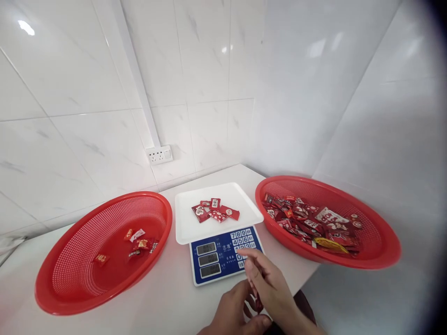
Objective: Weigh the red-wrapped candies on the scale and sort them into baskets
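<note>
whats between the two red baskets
Head view: a blue scale stands there, its white tray holding a few red packets.

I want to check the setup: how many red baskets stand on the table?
2. One basket is left of the scale, with a few candies; the other basket is right of it, with many more.

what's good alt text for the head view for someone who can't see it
The left hand and right hand meet at a red candy wrapper in front of a blue digital scale whose white tray holds a few red candies. The left red basket holds a few candies, the right red basket many.
</note>
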